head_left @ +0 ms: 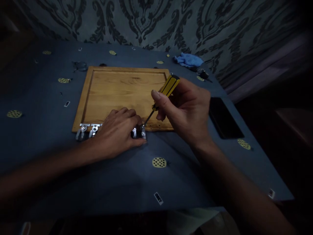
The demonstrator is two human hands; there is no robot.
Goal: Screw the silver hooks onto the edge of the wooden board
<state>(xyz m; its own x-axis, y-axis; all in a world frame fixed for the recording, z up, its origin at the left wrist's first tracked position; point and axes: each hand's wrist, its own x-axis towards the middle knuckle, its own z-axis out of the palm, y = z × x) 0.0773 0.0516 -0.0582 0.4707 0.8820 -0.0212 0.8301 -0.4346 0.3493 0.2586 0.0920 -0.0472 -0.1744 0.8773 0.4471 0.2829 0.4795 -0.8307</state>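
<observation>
A wooden board [122, 94] with a raised border lies flat on the table. Several silvery metal hooks [83, 129] line its near edge, some partly hidden under my left hand [119, 130]. That hand rests across the edge, its fingertips and thumb closed around the rightmost metal hook [143, 132]. In my right hand [189, 109] is a screwdriver [168, 87] with a yellow and black handle, held at a slant. Its tip meets the top of the rightmost hook; any screw there is too small to make out.
A black phone [225, 117] lies right of the board. Behind it are a blue cloth [188, 60] and a bunch of keys [202, 73]. Some small clear object [80, 66] sits beyond the board's left corner. A patterned curtain [146, 23] hangs along the table's far side.
</observation>
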